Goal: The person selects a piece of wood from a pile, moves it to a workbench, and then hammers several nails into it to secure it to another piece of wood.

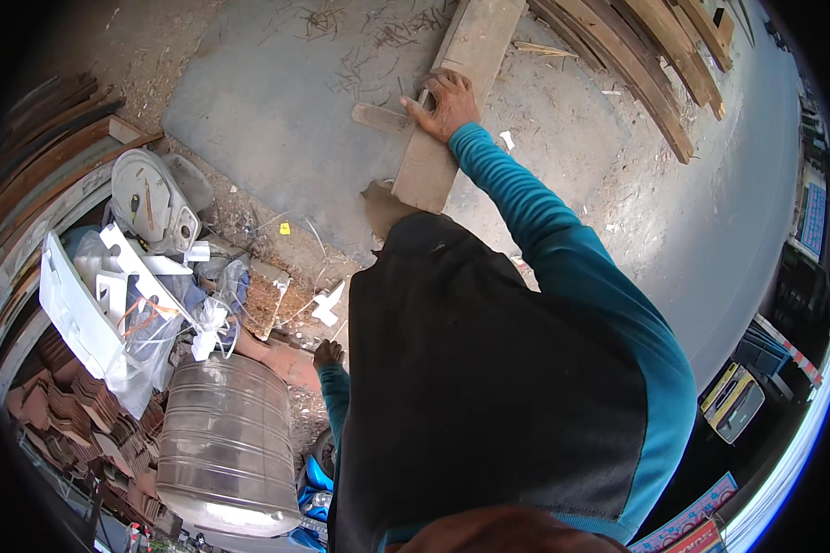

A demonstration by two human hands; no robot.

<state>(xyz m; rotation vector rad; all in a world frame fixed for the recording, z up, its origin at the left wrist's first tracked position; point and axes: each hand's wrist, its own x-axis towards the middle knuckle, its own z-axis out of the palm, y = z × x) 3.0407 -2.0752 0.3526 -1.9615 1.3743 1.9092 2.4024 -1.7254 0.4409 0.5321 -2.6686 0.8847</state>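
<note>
My right hand (447, 104) is on a long, dusty wooden plank (428, 170), its fingers bent over the wood and the thumb reaching toward the left edge. A short, round-ended wood strip (379, 117) sticks out to the left beside the plank, just below that hand. My left hand (327, 353) hangs low at my left side, small in the picture. Its fingers look loosely apart, with nothing visible in them. A white plastic piece (326, 302) lies on the ground near it. My dark front garment covers the near end of the plank.
Wooden beams (632, 69) lie at the far right. On the left are a white plastic panel (81, 304), bags, a metal tank (224, 442), stacked roof tiles (69, 405) and more timber (51, 175). A grey sheet (249, 120) with scattered nails lies ahead.
</note>
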